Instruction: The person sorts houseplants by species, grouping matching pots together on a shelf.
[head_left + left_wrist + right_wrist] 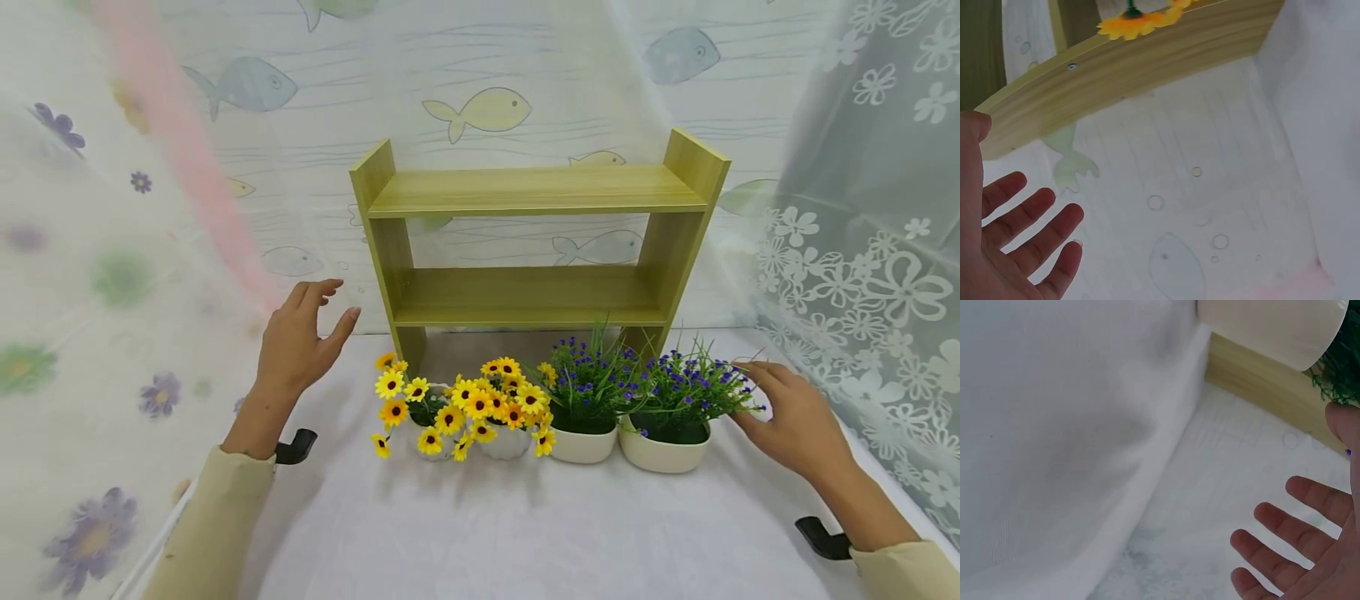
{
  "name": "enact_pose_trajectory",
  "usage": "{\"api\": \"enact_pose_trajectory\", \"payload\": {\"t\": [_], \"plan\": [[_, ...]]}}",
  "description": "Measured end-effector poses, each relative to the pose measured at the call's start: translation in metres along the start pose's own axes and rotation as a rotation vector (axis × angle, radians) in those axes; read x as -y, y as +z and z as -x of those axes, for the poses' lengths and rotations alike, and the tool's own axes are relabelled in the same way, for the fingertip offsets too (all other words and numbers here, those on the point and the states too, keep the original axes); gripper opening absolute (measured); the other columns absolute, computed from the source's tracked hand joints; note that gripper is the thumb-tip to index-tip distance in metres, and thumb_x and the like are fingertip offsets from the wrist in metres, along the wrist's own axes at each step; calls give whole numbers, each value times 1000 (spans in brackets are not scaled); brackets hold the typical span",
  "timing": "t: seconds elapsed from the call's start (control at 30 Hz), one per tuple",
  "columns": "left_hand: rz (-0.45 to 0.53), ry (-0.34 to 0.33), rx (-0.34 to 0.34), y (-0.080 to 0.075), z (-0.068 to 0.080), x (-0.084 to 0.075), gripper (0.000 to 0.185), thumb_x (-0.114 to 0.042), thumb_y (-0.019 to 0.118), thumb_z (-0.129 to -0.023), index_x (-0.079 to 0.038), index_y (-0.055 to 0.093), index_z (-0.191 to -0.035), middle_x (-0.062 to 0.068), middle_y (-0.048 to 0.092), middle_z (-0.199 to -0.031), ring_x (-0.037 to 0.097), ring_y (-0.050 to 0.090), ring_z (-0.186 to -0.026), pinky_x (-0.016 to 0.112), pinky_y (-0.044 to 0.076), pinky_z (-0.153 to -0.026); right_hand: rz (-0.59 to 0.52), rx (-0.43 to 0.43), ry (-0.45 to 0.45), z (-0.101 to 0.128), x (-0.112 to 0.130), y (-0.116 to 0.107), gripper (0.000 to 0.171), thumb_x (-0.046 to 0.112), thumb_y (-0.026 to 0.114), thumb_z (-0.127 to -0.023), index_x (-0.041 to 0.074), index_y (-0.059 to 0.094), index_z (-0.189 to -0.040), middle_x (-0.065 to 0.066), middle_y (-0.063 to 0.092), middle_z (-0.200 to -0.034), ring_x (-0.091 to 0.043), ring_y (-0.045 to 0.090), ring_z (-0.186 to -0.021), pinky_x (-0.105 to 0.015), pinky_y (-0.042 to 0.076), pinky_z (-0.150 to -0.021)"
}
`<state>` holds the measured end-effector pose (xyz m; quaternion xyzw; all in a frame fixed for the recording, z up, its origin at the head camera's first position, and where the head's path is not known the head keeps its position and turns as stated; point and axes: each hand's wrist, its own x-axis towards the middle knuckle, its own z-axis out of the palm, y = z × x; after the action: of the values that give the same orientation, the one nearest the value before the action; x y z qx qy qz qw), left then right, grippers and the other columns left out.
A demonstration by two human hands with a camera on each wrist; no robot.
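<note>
My left hand (298,337) is raised left of the wooden shelf (525,296), fingers spread and holding nothing; the left wrist view shows its fingers (1038,247) beside the shelf's side panel. At the right, my right hand (795,417) is beside a cream pot of purple flowers (666,454), its fingers relaxed near the leaves. In the right wrist view that pot (1272,328) is above the fingers (1300,540); whether they touch the leaves I cannot tell. Another cream pot of purple flowers (583,446) and two white pots of yellow flowers (506,443) (435,442) complete the row.
The shelf stands at the back of a white-covered table (525,533), with the pots lined up before it. Behind hangs a fish-patterned curtain (480,75). Flower-patterned sheer fabric (885,283) borders the right side. Black wrist mounts (296,447) sit by both wrists.
</note>
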<state>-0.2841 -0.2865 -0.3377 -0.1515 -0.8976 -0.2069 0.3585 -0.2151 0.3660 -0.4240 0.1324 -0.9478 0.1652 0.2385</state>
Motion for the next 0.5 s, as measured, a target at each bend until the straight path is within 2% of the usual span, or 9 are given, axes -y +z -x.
{"api": "enact_pose_trajectory", "payload": {"t": [0.27,0.37,0.5], "plan": [[84,42,-56,-16,-16,-17,47,-32,70,-102,-11,61,-143,12,63,-135,34,67,-116,61,57,-85,-10,-52,-97,8,10,-5,59,12,89,-77,-9,66,-127,-29,65,-127,-54,61,-110,-67,50,-84],[103,70,-79,-23,-24,-27,45,-29,71,-102,-13,62,-142,12,61,-135,33,67,-117,61,57,-82,-8,-38,-106,13,12,-8,55,16,90,-80,-10,68,-124,-29,66,-125,-52,62,-109,-64,51,-84],[112,113,-107,-31,-35,-38,44,-26,72,-101,-16,62,-143,15,58,-135,32,67,-117,60,58,-78,-12,25,-70,19,16,-14,55,25,87,-87,-13,69,-122,-30,64,-129,-53,61,-111,-66,51,-84]]}}
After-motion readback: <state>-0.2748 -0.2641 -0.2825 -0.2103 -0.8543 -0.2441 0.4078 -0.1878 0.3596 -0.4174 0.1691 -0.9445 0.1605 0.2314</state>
